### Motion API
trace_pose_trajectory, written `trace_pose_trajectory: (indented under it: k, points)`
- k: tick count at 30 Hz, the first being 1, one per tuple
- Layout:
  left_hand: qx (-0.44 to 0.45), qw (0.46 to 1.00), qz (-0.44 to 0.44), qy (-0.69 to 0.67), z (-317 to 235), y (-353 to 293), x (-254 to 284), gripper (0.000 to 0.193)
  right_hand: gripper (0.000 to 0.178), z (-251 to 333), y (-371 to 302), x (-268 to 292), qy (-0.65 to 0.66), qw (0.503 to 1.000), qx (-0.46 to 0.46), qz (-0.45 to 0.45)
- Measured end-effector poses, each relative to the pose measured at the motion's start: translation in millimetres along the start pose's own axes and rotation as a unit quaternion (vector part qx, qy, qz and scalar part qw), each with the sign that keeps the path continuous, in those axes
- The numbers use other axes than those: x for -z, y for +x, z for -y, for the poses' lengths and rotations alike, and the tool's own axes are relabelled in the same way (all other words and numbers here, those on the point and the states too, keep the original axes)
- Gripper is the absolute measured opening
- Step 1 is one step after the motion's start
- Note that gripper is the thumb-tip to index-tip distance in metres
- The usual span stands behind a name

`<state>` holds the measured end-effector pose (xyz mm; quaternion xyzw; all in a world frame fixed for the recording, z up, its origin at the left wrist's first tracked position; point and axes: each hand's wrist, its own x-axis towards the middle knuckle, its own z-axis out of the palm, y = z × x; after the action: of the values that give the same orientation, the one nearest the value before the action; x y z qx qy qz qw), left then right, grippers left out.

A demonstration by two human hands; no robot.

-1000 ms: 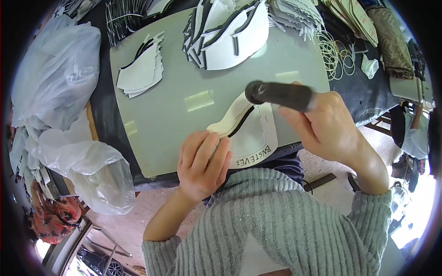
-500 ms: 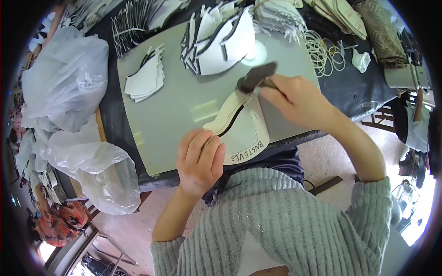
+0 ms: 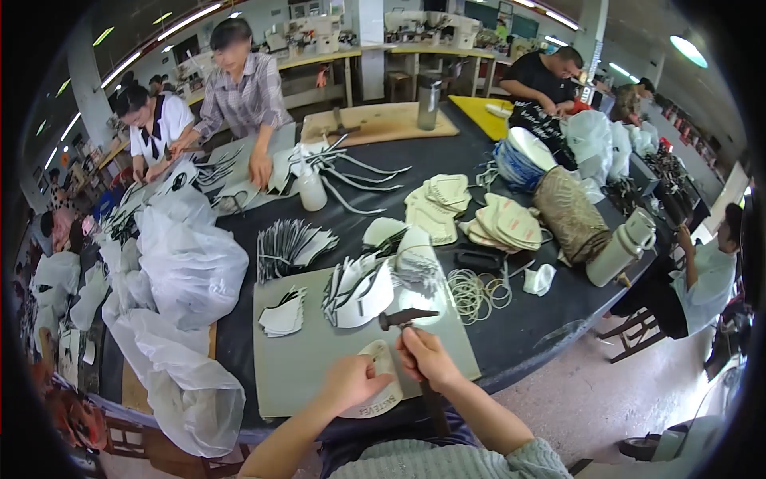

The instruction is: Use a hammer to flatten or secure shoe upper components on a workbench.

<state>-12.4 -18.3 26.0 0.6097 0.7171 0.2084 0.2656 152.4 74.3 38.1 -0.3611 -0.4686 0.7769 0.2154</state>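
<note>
My right hand [image 3: 425, 354] is wrapped round the handle of a hammer [image 3: 405, 317], its dark head raised just above the board and the handle's end hanging below my fist. My left hand [image 3: 357, 378] is on a white curved template [image 3: 388, 393] at the board's near edge. Its fingers are bent close together over the template's left side, hiding much of it. A dark curved strip on the template is not visible from here now. Beyond my hands, a bundle of white pieces with black edging [image 3: 357, 297] stands on the grey board [image 3: 299, 359], beside a smaller stack [image 3: 282, 316].
Plastic bags [image 3: 191, 267] heap up at left. Rubber bands [image 3: 475, 297], a crumpled white wad [image 3: 538, 279], a patterned roll [image 3: 570, 211] and a flask [image 3: 622, 247] lie or stand at right. A white bottle [image 3: 311, 188] stands beyond. Co-workers work around the table.
The view has tilted up and shows the far table and co-workers. The hammer is still in my right hand, its head raised. My left hand stays at the template, fingers now more bunched.
</note>
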Motion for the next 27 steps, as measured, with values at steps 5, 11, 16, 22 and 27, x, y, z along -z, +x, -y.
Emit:
trace_pose_trajectory:
  k: [5, 11, 16, 22, 27]
  points:
    - [0.053, 0.996, 0.067, 0.005, 0, 9, -3, 0.029, 0.035, -15, 8, -12, 0.013, 1.000, 0.007, -0.008]
    - [0.093, 0.984, 0.104, -0.113, 14, 13, 12, 0.022, 0.039, -29, 31, -18, -0.178, 0.980, 0.086, -0.012]
    - [0.123, 0.937, -0.129, -0.301, 42, 3, 123, 0.019, 0.038, -20, 35, -9, -0.138, 0.989, 0.045, 0.003]
    - [0.202, 0.890, -0.217, 0.347, 24, 35, 156, 0.023, 0.036, -17, 34, -14, -0.088, 0.994, 0.066, 0.023]
    - [0.056, 0.945, -0.255, 0.197, 26, 54, 102, 0.026, 0.033, 1, 3, 25, -0.087, 0.994, 0.069, -0.019]
